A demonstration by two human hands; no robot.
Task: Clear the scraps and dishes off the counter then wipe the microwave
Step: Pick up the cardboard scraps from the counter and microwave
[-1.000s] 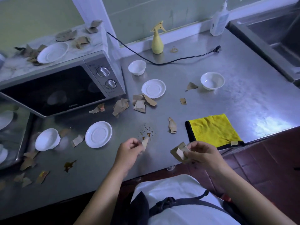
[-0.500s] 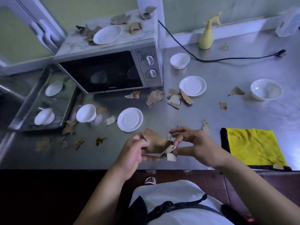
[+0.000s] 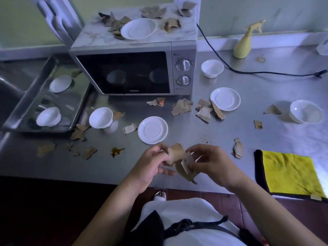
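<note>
Brown paper first: your left hand (image 3: 150,166) pinches one side of the wad of scraps (image 3: 178,157) and your right hand (image 3: 213,164) pinches the other, just above the near edge of the counter (image 3: 248,128). I'd squash the lot into one fist so the other hand is free to grab more, because loose bits will probably flutter off otherwise. Plenty left, going across: a steel tray (image 3: 23,110) with two bowls in it, loose scraps (image 3: 182,107) in front of the microwave (image 3: 134,71) and more on its top, a brown spill (image 3: 116,151) on the slick steel, and a yellow cloth (image 3: 287,173) at the right. Room's pretty dim, pale wall behind.
</note>
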